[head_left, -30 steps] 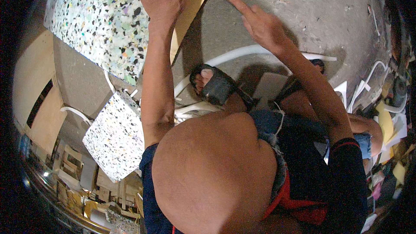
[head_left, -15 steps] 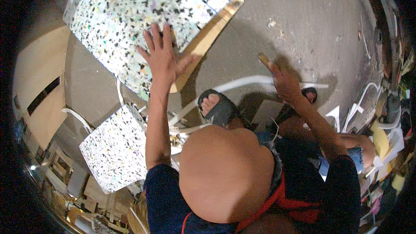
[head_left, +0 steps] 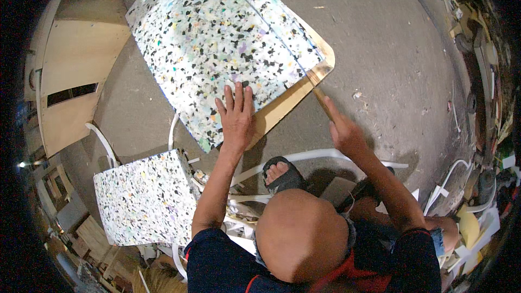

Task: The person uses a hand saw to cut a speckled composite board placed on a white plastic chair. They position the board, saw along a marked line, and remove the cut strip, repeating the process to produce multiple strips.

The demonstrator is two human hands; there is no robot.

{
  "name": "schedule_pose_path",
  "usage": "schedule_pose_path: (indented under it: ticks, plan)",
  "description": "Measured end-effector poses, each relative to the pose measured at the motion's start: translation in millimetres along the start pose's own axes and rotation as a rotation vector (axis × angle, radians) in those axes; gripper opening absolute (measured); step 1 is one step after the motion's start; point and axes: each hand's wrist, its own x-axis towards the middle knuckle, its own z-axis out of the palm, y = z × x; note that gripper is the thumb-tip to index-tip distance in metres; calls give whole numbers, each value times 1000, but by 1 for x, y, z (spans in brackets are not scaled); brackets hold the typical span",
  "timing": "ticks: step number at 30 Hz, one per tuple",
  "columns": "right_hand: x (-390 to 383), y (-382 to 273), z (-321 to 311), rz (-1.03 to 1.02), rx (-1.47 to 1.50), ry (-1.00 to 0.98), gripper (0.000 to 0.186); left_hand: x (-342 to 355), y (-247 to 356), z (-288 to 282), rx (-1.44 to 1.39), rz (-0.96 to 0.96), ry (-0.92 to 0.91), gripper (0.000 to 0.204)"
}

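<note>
A thick speckled foam slab (head_left: 201, 43), white with black and coloured flecks, lies on a light wooden board (head_left: 277, 115). A dark straight line runs along the slab near its right edge. My left hand (head_left: 236, 122) presses flat on the slab's near part, fingers stretched out. In my right hand (head_left: 348, 134) is a knife (head_left: 322, 103) with a wooden handle. Its thin blade points away from me and meets the slab's near right edge, where the dark line ends. How deep the blade sits cannot be made out.
A second speckled foam block (head_left: 146, 198) rests at the lower left, with white curved tubes (head_left: 102, 138) beside it. A plywood panel (head_left: 73, 76) stands at far left. Another white tube (head_left: 309, 154) lies by my sandalled foot (head_left: 282, 174). Scraps (head_left: 483, 228) crowd the right side.
The knife has gone from above the floor to the slab's edge at the dark line. My left hand stays flat on the slab, fingers closer together. The whole view has shifted.
</note>
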Motion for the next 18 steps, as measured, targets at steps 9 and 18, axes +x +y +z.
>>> schedule_pose_path:
  ticks: [9, 18]
  plan:
    - [-8, -16, -27, 27, -133, 26, 79, -3, -1, 15, -44, 7, 134, 82]
    - [139, -56, -28, -125, -92, 122, 86, -1, -2, 20, -26, 8, 164, 85]
